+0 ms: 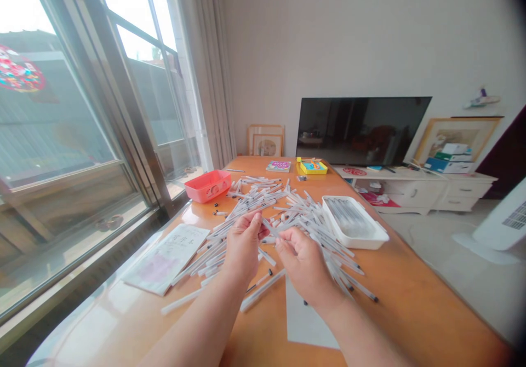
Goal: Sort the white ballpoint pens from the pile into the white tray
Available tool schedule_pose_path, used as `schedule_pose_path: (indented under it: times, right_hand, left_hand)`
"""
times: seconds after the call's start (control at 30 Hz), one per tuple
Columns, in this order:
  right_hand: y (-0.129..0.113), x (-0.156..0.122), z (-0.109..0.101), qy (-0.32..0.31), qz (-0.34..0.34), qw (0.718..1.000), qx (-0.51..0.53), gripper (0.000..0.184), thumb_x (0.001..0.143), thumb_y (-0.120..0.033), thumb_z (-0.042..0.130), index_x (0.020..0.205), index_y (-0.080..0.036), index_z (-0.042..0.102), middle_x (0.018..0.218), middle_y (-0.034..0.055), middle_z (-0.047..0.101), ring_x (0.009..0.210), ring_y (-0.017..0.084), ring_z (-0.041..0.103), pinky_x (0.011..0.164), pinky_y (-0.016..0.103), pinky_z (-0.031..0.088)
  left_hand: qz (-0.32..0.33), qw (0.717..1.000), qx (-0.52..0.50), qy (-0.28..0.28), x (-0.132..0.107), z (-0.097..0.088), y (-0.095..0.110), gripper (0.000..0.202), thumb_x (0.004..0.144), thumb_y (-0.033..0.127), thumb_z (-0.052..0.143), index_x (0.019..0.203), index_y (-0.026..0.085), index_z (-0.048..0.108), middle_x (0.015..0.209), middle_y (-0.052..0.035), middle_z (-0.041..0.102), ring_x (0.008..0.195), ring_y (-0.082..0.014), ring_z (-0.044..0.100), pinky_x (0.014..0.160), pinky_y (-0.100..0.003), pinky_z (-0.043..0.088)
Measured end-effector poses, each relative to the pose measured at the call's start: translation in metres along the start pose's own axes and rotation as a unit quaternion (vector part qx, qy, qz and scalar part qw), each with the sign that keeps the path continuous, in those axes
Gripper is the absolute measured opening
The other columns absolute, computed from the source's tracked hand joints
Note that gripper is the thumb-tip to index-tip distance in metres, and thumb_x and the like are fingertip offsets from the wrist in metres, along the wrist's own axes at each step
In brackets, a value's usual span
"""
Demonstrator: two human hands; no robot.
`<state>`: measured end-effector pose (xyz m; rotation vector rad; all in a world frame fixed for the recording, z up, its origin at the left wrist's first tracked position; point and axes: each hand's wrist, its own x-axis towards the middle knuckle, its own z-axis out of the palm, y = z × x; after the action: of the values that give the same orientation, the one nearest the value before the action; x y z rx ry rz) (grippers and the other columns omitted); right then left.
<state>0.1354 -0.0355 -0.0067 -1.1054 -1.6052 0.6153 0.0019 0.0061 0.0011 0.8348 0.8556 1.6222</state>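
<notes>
Pens lay all over the table in one big loose heap, right in front of the hands, I guess so any of them could be grabbed without much of a stretch. One held pen was up over the near part of that heap, between both hands. The left hand had its left end in a narrow pinch, and the right hand pinched the right end much the same way. My take: one hand per end kept it steady and left the middle uncovered. Couldn't tell which end was the tip, too small and partly covered.

White tray sat just right of the heap with more pens lined up side by side in it, probably to keep them tidy and apart from the loose ones. Red box was over on the left, black bits near it, maybe caps. Notebook lay flat beside the heap; a sheet was half hidden by the right hand, so no idea why it was there.
</notes>
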Motion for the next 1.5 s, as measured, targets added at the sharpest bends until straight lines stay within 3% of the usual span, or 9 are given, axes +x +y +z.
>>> schedule_pose_path:
  times: [0.37, 0.57, 0.73, 0.83, 1.03, 1.2, 1.37, 1.43, 1.5]
  right_hand:
    - [0.002, 0.003, -0.005, -0.029, 0.022, 0.999, 0.031, 0.017, 0.094, -0.033, 0.055, 0.093, -0.020, 0.065, 0.076, 0.0012, 0.068, 0.069, 0.016, 0.060, 0.065, 0.027, 0.044]
    - [0.000, 0.009, -0.010, -0.069, 0.091, 0.985, 0.126, 0.030, 0.093, -0.048, 0.057, 0.093, -0.019, 0.064, 0.061, -0.0039, 0.057, 0.054, 0.011, 0.048, 0.053, 0.023, 0.037]
    - [0.002, 0.014, -0.020, -0.018, 0.165, 0.964, 0.208, 0.043, 0.094, -0.059, 0.050, 0.096, -0.019, 0.065, 0.057, -0.0022, 0.059, 0.047, 0.011, 0.045, 0.046, 0.022, 0.033]
    - [0.005, 0.016, -0.026, -0.005, 0.180, 0.957, 0.226, 0.041, 0.093, -0.056, 0.052, 0.095, -0.018, 0.065, 0.058, -0.0004, 0.062, 0.046, 0.011, 0.046, 0.044, 0.022, 0.032]
    - [0.006, 0.015, -0.029, -0.076, 0.181, 0.965, 0.175, 0.028, 0.088, -0.044, 0.061, 0.076, -0.018, 0.061, 0.063, 0.0009, 0.066, 0.049, 0.009, 0.048, 0.048, 0.021, 0.036]
    - [0.011, 0.017, -0.028, 0.011, 0.174, 0.962, 0.211, 0.030, 0.086, -0.047, 0.067, 0.078, -0.018, 0.063, 0.064, 0.0004, 0.066, 0.052, 0.010, 0.049, 0.050, 0.022, 0.038]
    - [0.015, 0.023, -0.023, 0.129, 0.173, 0.917, 0.336, 0.036, 0.081, -0.052, 0.074, 0.091, -0.019, 0.066, 0.075, 0.0034, 0.070, 0.061, 0.013, 0.057, 0.057, 0.024, 0.046]
    - [0.015, 0.022, -0.016, 0.128, 0.168, 0.916, 0.341, 0.039, 0.081, -0.053, 0.074, 0.097, -0.019, 0.068, 0.083, 0.0056, 0.072, 0.072, 0.016, 0.063, 0.066, 0.028, 0.051]
    - [0.014, 0.019, -0.008, 0.091, 0.156, 0.934, 0.308, 0.040, 0.083, -0.054, 0.072, 0.101, -0.018, 0.069, 0.088, 0.0066, 0.072, 0.077, 0.018, 0.065, 0.072, 0.032, 0.053]
  left_hand:
    - [0.000, 1.000, 0.001, -0.011, -0.004, 0.002, 0.004, 0.035, 0.074, 0.039, 0.081, 0.096, 0.015, 0.070, 0.074, -0.0013, 0.066, 0.066, -0.0107, 0.059, 0.070, -0.026, 0.048]
    - [-0.005, 1.000, -0.009, 0.005, 0.003, -0.004, 0.007, 0.035, 0.072, 0.037, 0.083, 0.095, 0.014, 0.070, 0.075, -0.0013, 0.065, 0.068, -0.0103, 0.060, 0.073, -0.026, 0.050]
    - [0.019, 0.999, -0.026, 0.039, 0.015, -0.013, 0.011, 0.034, 0.069, 0.035, 0.085, 0.090, 0.013, 0.069, 0.072, 0.0002, 0.064, 0.067, -0.0090, 0.058, 0.073, -0.025, 0.050]
    - [0.024, 0.997, -0.035, 0.057, 0.020, -0.017, 0.013, 0.036, 0.067, 0.034, 0.086, 0.091, 0.013, 0.068, 0.071, 0.0005, 0.064, 0.067, -0.0096, 0.059, 0.074, -0.026, 0.051]
    - [0.018, 0.996, -0.052, 0.067, 0.023, -0.021, 0.015, 0.038, 0.066, 0.032, 0.087, 0.094, 0.014, 0.068, 0.077, -0.0013, 0.067, 0.068, -0.0103, 0.062, 0.077, -0.028, 0.053]
    - [-0.017, 0.999, -0.030, 0.042, 0.020, -0.022, 0.019, 0.037, 0.070, 0.035, 0.084, 0.097, 0.014, 0.068, 0.077, -0.0033, 0.068, 0.067, -0.0100, 0.062, 0.066, -0.022, 0.049]
    - [-0.075, 0.997, 0.027, -0.011, 0.010, -0.016, 0.018, 0.028, 0.070, 0.031, 0.084, 0.084, 0.014, 0.066, 0.069, -0.0009, 0.064, 0.055, -0.0053, 0.052, 0.055, -0.018, 0.041]
    - [-0.109, 0.993, 0.028, -0.039, 0.006, -0.012, 0.014, 0.026, 0.070, 0.028, 0.084, 0.081, 0.014, 0.065, 0.071, -0.0027, 0.066, 0.059, -0.0074, 0.056, 0.058, -0.019, 0.044]
    - [-0.134, 0.989, 0.026, -0.063, 0.003, -0.009, 0.010, 0.026, 0.070, 0.027, 0.084, 0.081, 0.014, 0.065, 0.073, -0.0048, 0.068, 0.064, -0.0100, 0.061, 0.062, -0.020, 0.048]
